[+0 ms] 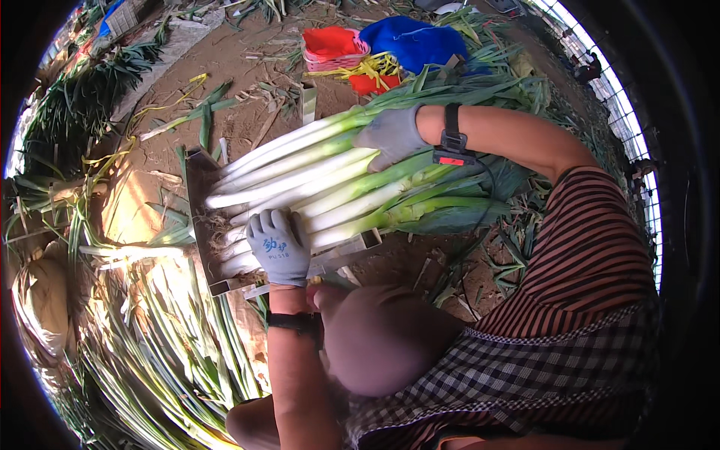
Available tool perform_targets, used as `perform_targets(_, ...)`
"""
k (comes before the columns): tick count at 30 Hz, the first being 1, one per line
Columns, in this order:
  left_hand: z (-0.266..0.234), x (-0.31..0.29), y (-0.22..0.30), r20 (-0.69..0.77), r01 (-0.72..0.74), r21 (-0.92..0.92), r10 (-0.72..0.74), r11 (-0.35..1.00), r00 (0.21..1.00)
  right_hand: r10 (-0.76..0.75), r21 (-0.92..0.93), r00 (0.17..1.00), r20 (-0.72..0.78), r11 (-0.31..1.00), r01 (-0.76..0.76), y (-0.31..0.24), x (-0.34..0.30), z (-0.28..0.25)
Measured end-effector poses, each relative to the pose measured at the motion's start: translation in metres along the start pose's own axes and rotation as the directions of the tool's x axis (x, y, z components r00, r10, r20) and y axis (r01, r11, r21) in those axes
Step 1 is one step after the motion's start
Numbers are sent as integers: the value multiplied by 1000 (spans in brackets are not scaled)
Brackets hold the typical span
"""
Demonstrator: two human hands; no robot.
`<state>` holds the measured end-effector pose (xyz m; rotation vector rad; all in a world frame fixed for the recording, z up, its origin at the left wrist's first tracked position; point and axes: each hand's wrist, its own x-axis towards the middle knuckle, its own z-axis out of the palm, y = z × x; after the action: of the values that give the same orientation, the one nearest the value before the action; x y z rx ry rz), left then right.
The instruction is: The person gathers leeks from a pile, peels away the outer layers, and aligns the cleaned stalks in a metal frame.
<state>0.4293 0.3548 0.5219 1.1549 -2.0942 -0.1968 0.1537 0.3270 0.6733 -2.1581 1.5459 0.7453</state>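
Note:
A row of leeks [330,180] lies in a metal frame, roots against its upright end plate [201,214] at the left and green leaves fanning to the right. My right hand [391,137], in a grey glove, reaches across from the right. Its fingers close round a leek where white turns to green. Nearer the roots, my left hand [279,244], gloved alike, rests on the near stalks with its fingers curled over them. Their undersides hide the fingertips of both hands. A short metal channel [352,247] of the frame shows beside my left hand.
Many loose leeks [157,337] cover the ground at the lower left, and a dark green heap [90,97] lies far left. Beyond the frame are a blue cloth [416,45], a red container [330,46] and yellow ties [367,67]. My knee [390,337] is close to the frame.

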Motion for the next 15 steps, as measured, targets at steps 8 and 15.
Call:
perform_targets(8,-4,30,-27,-30,46,-71,-49,996,998,-47,15,999,-2,999,47,-21,18,2)
perform_targets(15,7,36,-78,178,-5,167,-25,986,984,144,-15,957,-252,988,-153,-28,-12,7)
